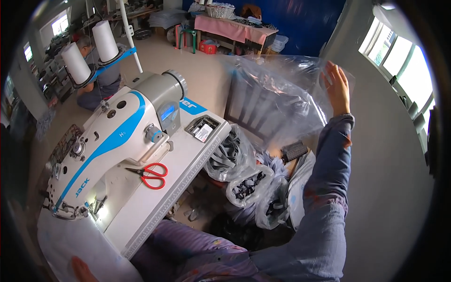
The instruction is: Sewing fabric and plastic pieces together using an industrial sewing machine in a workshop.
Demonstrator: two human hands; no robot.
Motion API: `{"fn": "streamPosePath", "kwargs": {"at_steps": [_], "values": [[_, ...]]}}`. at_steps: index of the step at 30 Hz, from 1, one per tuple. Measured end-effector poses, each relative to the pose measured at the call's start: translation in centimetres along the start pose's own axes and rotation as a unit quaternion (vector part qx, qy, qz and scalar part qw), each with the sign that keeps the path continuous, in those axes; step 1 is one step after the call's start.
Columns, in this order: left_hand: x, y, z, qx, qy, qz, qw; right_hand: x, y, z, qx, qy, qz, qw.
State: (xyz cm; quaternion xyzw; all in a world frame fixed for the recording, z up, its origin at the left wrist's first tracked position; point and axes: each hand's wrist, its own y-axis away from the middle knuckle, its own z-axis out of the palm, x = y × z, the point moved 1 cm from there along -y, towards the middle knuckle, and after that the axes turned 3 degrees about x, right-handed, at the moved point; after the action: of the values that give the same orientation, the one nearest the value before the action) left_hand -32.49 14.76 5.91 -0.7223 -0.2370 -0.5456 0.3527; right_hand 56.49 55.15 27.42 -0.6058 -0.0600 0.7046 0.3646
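Fingers (331, 70) of the right hand (337, 90) raised, fairly straight, close together, at the right-hand side of a large clear plastic sheet (291, 89); whether they pinch it, cannot tell. Sheet stands spread in the air beyond the sewing table's right end, creased and glossy, a dark slatted chair (230, 101) showing through it. Left hand (82, 269) at the lower edge, partly cut off, against pale cloth (70, 242) in front of the sewing machine; its grip cannot be told. Below the sheet: a clear bag of grey strips (224, 157), another bag of small dark pieces (249, 185), a dark textured box (294, 151). Left of these, the white-and-blue sewing machine (110, 141), lamp lit near the needle, display glowing blue. Red-handled scissors (155, 176) lie on the table (141, 207), blades pointing left toward the machine. Small metal parts sit in a recessed tray (190, 126) near the far corner. Two white thread cones (105, 41) stand above. Farther off: a seated person (101, 70), a pink-covered table (230, 27) bearing a white basket (219, 10), a blue wall (305, 28). Window (394, 51) at right.
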Motion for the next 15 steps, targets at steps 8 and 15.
{"fn": "streamPosePath", "kwargs": {"at_steps": [8, 15], "values": [[10.2, 4.2, 14.0, -0.256, -0.049, -0.014, 0.965, -17.6, 9.3, 4.9, -0.264, -0.106, -0.101, 0.953], [15.8, 11.0, 33.1, -0.517, 0.143, 0.190, 0.822, -27.9, 21.5, 6.7, -0.254, -0.285, -0.117, 0.917]]}}
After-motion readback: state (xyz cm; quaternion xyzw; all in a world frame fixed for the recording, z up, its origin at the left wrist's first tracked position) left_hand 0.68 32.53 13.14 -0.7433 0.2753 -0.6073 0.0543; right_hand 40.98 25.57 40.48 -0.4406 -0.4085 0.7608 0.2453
